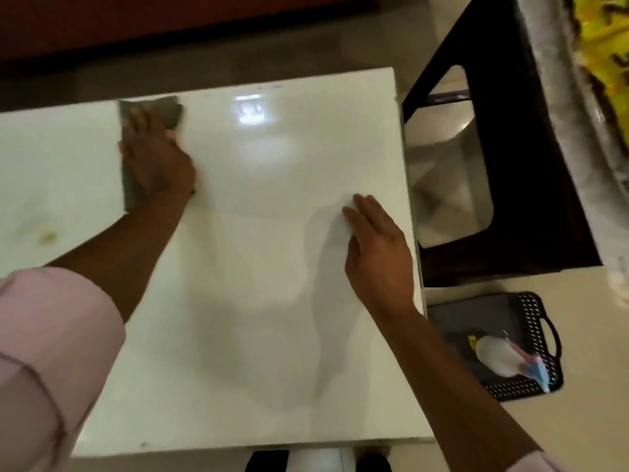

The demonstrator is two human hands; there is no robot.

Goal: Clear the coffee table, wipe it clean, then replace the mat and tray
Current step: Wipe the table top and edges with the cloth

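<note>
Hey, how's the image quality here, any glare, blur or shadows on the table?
Head view: a bright glare patch sits on the glossy white coffee table near its far edge; the left hand pressing the grey cloth is motion-blurred; soft arm shadows fall beside the right hand; the wide-angle lens bends the table edges.

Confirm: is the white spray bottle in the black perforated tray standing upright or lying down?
Lying down. The white spray bottle rests on its side in the black perforated tray on the floor, blue nozzle toward the tray's near corner.

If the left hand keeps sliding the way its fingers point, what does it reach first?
Only bare table: the left hand, pressing the grey cloth, points at the far edge of the table, with nothing between. Beyond looks like floor.
</note>
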